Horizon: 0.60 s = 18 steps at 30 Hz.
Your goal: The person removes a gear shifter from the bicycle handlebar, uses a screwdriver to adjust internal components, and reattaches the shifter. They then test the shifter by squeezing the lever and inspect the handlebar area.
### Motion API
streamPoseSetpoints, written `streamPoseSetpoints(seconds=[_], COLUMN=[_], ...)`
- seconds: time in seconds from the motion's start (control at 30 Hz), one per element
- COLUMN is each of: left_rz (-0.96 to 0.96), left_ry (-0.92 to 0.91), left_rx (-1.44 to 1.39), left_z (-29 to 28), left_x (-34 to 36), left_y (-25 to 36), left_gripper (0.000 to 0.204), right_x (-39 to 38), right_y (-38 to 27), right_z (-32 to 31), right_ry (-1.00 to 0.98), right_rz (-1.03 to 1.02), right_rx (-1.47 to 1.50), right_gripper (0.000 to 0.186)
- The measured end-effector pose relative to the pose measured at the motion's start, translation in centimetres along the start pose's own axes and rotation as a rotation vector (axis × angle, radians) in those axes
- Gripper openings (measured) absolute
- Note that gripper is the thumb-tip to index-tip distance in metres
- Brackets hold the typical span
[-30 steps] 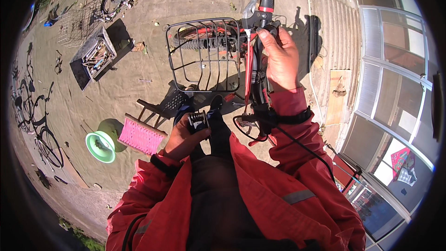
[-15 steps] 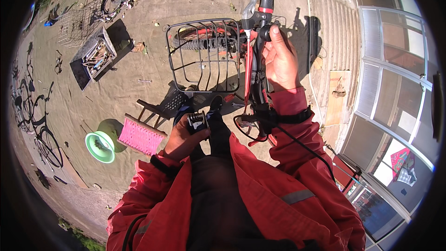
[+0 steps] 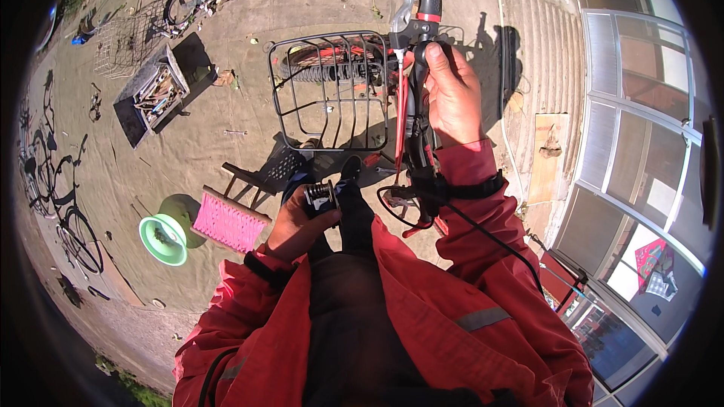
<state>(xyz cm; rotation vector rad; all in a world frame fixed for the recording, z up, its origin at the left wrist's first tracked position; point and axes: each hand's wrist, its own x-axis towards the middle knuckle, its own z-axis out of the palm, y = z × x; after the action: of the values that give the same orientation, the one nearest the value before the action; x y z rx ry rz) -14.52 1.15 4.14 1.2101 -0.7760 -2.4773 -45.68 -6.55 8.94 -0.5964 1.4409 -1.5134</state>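
One handlebar point(image 3: 419, 68) was gripped by the right hand point(image 3: 452, 94), one small metal part point(image 3: 320, 196) pinched by the left hand point(image 3: 298, 224), beside one wire basket point(image 3: 329, 90).

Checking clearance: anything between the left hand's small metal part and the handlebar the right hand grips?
Nothing visible. The left hand holds the part low; open air and a loose black cable lie toward the handlebar in the right hand.

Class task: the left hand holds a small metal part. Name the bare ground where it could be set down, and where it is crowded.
Bare ground lies between the toolbox and the wire basket. Crowded: around the pink stool and green bowl beside the left hand, and under the handlebar gripped by the right hand.
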Motion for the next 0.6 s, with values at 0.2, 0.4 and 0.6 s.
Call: streamPoseSetpoints(seconds=[0.2,0.4,0.6], left_rz=[0.003,0.0,0.021], left_ry=[-0.006,-0.01,-0.018], left_rx=[-0.026,-0.016,-0.052], left_z=[0.0,-0.1,0.0], left_x=[0.1,0.1,0.0], left_y=[0.0,0.1,0.4], left_gripper=[0.034,0.034,0.033], right_x=[0.2,0.6,1.5], right_y=[-0.2,0.2,0.4], right_z=[-0.5,-1.4,-2.3], right_ry=[0.026,0.057,0.053], right_rz=[0.094,0.155,0.229], right_rx=[-0.059,0.071,0.104], right_gripper=[0.033,0.046,0.045])
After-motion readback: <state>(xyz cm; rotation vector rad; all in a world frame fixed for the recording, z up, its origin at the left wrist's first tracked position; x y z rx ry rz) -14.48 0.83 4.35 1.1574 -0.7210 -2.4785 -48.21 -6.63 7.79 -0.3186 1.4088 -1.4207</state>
